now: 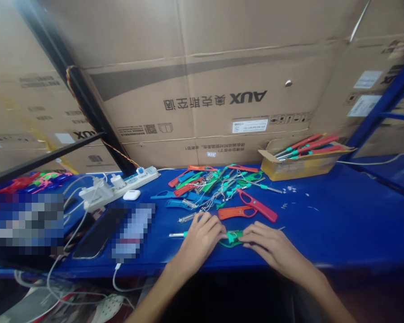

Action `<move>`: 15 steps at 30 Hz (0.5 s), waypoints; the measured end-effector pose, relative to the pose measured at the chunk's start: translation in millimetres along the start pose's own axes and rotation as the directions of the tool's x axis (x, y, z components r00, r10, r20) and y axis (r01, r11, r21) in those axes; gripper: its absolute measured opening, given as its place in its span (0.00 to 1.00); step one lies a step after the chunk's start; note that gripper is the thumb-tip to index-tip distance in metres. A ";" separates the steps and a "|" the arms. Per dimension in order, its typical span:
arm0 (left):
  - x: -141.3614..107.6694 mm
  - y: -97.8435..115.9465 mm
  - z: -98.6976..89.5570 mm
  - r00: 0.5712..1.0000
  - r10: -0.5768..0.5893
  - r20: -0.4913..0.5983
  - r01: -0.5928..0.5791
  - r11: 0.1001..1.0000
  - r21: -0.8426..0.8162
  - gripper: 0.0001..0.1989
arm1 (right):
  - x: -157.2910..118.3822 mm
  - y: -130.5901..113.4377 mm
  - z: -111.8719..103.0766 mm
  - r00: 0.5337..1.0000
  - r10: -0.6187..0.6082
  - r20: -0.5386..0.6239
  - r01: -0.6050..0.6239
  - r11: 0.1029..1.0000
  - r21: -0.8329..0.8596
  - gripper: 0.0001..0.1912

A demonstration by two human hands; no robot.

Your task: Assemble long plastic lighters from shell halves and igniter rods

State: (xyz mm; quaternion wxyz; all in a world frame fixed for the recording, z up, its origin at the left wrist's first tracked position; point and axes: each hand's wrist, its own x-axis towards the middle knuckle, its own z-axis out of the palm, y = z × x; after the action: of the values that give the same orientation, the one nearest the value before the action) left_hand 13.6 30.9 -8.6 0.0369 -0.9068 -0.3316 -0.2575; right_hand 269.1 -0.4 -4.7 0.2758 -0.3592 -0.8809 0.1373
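Note:
Near the front edge of the blue table lies a green lighter with a metal tube pointing left. My left hand is closed on its left part, covering where the tube meets the body. Fingers of my right hand are closed on the green body's right end. Just beyond my hands are an orange lighter shell and a red shell. A heap of blue, red and green shells, metal tubes and white wires spreads behind them.
A cardboard box of red-handled lighters stands at the back right. On the left are a power strip, a white earphone case, two phones and loose cables. Large cartons line the back behind metal posts.

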 end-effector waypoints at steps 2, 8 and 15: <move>0.8 0.5 -1.1 1.000 -0.007 0.000 0.007 1.000 -0.011 0.08 | 0.4 -0.5 -0.2 1.000 0.003 0.003 -0.003 1.000 0.003 0.11; 0.5 2.0 -1.9 1.000 0.020 -0.010 -0.020 1.000 0.016 0.09 | -0.1 0.6 0.5 1.000 0.002 0.006 -0.002 1.000 0.017 0.11; -0.8 1.9 2.1 0.998 0.024 -0.066 -0.023 1.000 0.007 0.11 | 0.1 0.5 0.3 1.000 0.009 0.014 -0.009 1.000 0.021 0.10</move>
State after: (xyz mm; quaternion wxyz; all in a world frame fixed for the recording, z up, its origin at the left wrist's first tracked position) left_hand 15.1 29.5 -10.7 0.0537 -0.9015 -0.3203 -0.2860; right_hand 269.1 0.1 -5.1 0.2729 -0.3592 -0.8797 0.1504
